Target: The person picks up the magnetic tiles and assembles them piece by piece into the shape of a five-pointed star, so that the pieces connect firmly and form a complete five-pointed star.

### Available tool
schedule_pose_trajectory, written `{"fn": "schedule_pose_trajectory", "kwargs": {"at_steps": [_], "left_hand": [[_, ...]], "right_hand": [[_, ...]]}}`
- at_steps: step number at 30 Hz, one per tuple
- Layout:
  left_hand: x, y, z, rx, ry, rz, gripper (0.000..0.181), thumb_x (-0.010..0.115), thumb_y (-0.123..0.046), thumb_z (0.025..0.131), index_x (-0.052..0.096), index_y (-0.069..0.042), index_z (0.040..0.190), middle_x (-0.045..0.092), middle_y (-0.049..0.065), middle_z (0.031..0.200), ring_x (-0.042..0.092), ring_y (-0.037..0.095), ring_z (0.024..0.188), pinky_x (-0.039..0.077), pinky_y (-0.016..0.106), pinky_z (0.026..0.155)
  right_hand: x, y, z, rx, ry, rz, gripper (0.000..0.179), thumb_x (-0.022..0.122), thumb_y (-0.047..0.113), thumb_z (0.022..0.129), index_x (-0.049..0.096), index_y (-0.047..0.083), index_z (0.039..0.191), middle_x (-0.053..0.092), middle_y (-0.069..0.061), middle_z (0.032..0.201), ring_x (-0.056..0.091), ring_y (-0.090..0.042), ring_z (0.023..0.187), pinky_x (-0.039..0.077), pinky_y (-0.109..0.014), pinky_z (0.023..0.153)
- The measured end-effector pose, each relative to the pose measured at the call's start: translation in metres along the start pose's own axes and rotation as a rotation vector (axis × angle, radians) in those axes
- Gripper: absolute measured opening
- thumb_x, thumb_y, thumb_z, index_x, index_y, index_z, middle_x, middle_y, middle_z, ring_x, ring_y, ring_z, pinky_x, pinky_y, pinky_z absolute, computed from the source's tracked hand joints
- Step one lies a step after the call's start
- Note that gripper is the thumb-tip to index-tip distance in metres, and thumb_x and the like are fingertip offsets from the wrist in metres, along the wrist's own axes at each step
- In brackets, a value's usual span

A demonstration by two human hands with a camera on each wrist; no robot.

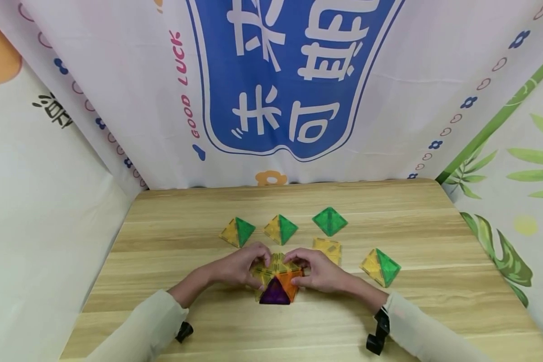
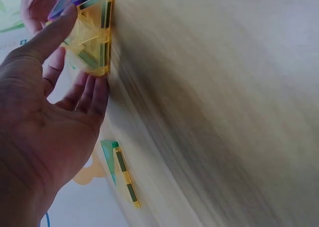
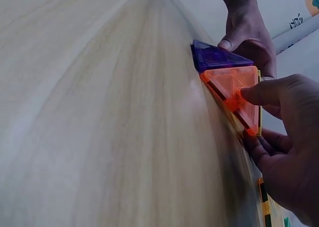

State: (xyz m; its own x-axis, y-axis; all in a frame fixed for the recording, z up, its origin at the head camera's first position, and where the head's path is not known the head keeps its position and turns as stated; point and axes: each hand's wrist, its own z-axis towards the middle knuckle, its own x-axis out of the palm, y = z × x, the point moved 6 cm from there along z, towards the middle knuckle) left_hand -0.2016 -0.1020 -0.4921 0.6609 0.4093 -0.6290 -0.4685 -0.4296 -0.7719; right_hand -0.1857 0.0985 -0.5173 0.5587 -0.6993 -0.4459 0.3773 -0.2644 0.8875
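Note:
A small dome of translucent magnetic tiles stands on the wooden table at the front middle. Its near face is a purple triangle tile (image 1: 275, 293), with an orange triangle tile (image 3: 234, 90) to the right and yellow tiles (image 2: 90, 40) on the left and back. My left hand (image 1: 244, 265) grips the dome's left side, thumb on a yellow tile and the other fingers curled round behind. On the opposite side my right hand (image 1: 319, 270) holds it, thumb pressed on the orange tile and fingers at its rear edge.
Behind the dome lie two yellow-and-green tile pairs (image 1: 237, 232) and a green pair (image 1: 330, 221). Yellow tiles (image 1: 328, 249) lie just behind my right hand, and another yellow-green pair (image 1: 381, 267) is farther right. Printed cloth (image 1: 154, 125) hangs along the table's back and sides.

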Motion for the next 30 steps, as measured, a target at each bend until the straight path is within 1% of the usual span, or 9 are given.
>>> {"fn": "schedule_pose_trajectory", "kwargs": {"at_steps": [3, 6, 9, 12, 15, 20, 23, 27, 30], "left_hand": [[0.000, -0.001, -0.001, -0.005, -0.024, 0.028, 0.041, 0.094, -0.015, 0.081, 0.060, -0.013, 0.106, 0.055, 0.003, 0.127, 0.050, 0.022, 0.114, 0.049, 0.035, 0.094], [0.000, -0.002, -0.002, 0.001, -0.041, 0.061, 0.042, 0.094, -0.015, 0.081, 0.060, -0.013, 0.106, 0.057, 0.006, 0.135, 0.051, 0.023, 0.124, 0.050, 0.042, 0.104], [0.001, -0.001, -0.004, 0.013, -0.058, 0.094, 0.043, 0.094, -0.017, 0.081, 0.060, -0.013, 0.106, 0.059, 0.008, 0.136, 0.054, 0.023, 0.127, 0.049, 0.043, 0.109], [0.002, -0.002, -0.004, 0.019, -0.068, 0.113, 0.043, 0.095, -0.018, 0.081, 0.061, -0.013, 0.106, 0.062, 0.007, 0.133, 0.056, 0.022, 0.125, 0.048, 0.042, 0.110], [0.002, -0.003, -0.004, 0.025, -0.072, 0.120, 0.043, 0.095, -0.020, 0.081, 0.061, -0.013, 0.105, 0.063, 0.006, 0.131, 0.057, 0.021, 0.124, 0.049, 0.041, 0.109], [0.002, -0.004, -0.005, 0.033, -0.077, 0.122, 0.042, 0.095, -0.022, 0.081, 0.061, -0.013, 0.104, 0.063, 0.005, 0.130, 0.057, 0.020, 0.123, 0.049, 0.041, 0.107], [0.002, -0.002, -0.005, 0.027, -0.078, 0.099, 0.042, 0.095, -0.023, 0.081, 0.062, -0.013, 0.105, 0.064, 0.002, 0.127, 0.058, 0.019, 0.115, 0.052, 0.039, 0.101], [-0.004, 0.001, -0.003, 0.003, -0.088, 0.059, 0.042, 0.093, -0.020, 0.084, 0.063, -0.011, 0.112, 0.065, 0.002, 0.120, 0.060, 0.022, 0.105, 0.056, 0.037, 0.091], [-0.012, 0.001, 0.000, -0.008, -0.123, 0.039, 0.043, 0.089, -0.016, 0.088, 0.063, -0.005, 0.121, 0.066, 0.008, 0.122, 0.062, 0.027, 0.106, 0.057, 0.041, 0.092]], "right_hand": [[0.000, 0.004, 0.000, -0.017, -0.014, -0.103, 0.041, 0.084, 0.007, 0.091, 0.069, 0.009, 0.129, 0.069, -0.008, 0.136, 0.066, -0.025, 0.123, 0.057, -0.036, 0.102], [0.001, 0.008, 0.000, -0.055, -0.019, -0.216, 0.040, 0.083, 0.010, 0.091, 0.069, 0.008, 0.129, 0.068, -0.010, 0.139, 0.066, -0.026, 0.123, 0.058, -0.036, 0.100], [0.004, 0.012, -0.001, -0.077, -0.021, -0.295, 0.040, 0.082, 0.018, 0.094, 0.069, 0.007, 0.130, 0.065, -0.012, 0.142, 0.063, -0.027, 0.125, 0.058, -0.037, 0.099], [0.006, 0.013, -0.002, -0.074, -0.018, -0.310, 0.043, 0.082, 0.026, 0.095, 0.069, 0.008, 0.132, 0.065, -0.010, 0.142, 0.062, -0.027, 0.128, 0.056, -0.040, 0.102], [0.007, 0.013, -0.003, -0.073, -0.019, -0.314, 0.045, 0.082, 0.029, 0.095, 0.069, 0.008, 0.132, 0.065, -0.009, 0.141, 0.061, -0.026, 0.129, 0.055, -0.042, 0.103], [0.003, 0.016, 0.002, -0.102, -0.026, -0.316, 0.042, 0.082, 0.024, 0.094, 0.069, 0.005, 0.129, 0.067, -0.010, 0.135, 0.065, -0.024, 0.118, 0.058, -0.036, 0.097], [-0.003, 0.018, 0.007, -0.113, -0.047, -0.302, 0.041, 0.083, 0.020, 0.094, 0.069, 0.002, 0.128, 0.069, -0.010, 0.130, 0.068, -0.024, 0.109, 0.059, -0.036, 0.092], [-0.016, 0.017, 0.017, -0.065, -0.095, -0.305, 0.041, 0.084, 0.018, 0.093, 0.069, 0.001, 0.127, 0.070, -0.010, 0.123, 0.067, -0.026, 0.103, 0.060, -0.039, 0.088], [-0.027, 0.013, 0.025, -0.031, -0.136, -0.335, 0.038, 0.084, 0.018, 0.092, 0.071, 0.002, 0.124, 0.071, -0.011, 0.119, 0.066, -0.026, 0.098, 0.059, -0.039, 0.083]]}}
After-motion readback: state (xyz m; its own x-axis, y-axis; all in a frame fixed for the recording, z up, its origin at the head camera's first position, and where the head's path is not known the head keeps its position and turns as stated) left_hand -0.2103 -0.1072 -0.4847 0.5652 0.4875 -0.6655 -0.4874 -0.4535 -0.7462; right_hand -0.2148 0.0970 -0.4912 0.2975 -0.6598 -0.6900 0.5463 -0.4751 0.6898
